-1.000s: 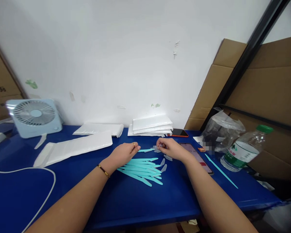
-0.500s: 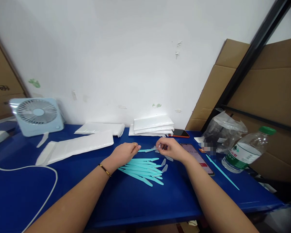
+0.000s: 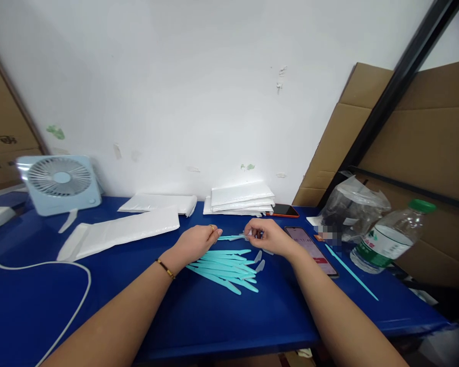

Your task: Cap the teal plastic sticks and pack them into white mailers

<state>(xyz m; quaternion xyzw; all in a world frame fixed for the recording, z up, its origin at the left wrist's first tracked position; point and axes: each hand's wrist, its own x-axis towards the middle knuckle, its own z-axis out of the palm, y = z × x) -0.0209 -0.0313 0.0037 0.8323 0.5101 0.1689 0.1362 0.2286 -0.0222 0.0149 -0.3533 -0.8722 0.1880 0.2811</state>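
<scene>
Between finger and thumb, my left hand (image 3: 196, 241) grips a turquoise eyebrow razor (image 3: 229, 237), its blade end pointing right. My right hand (image 3: 266, 235) is closed in a pinch on a small clear blade cap (image 3: 247, 233) at that end. Whether the cap is fully seated is too small to tell. Below the hands, a fanned pile of turquoise eyebrow razors (image 3: 224, 267) lies on the blue table (image 3: 229, 321). Loose clear caps (image 3: 259, 265) rest at the pile's right side, and others are partly hidden under my right hand.
White padded mailers (image 3: 239, 196) are stacked against the wall, with a flat white mailer (image 3: 126, 232) to the left. A fan (image 3: 61, 178) and white cable (image 3: 72, 308) stand farther left. On the right are a phone (image 3: 313, 252), single razor (image 3: 352, 272), plastic bag (image 3: 352, 204) and water bottle (image 3: 392, 237).
My right hand has moved slightly left, bringing the clear cap against the razor's blade end. My left hand has stayed in place with the razor.
</scene>
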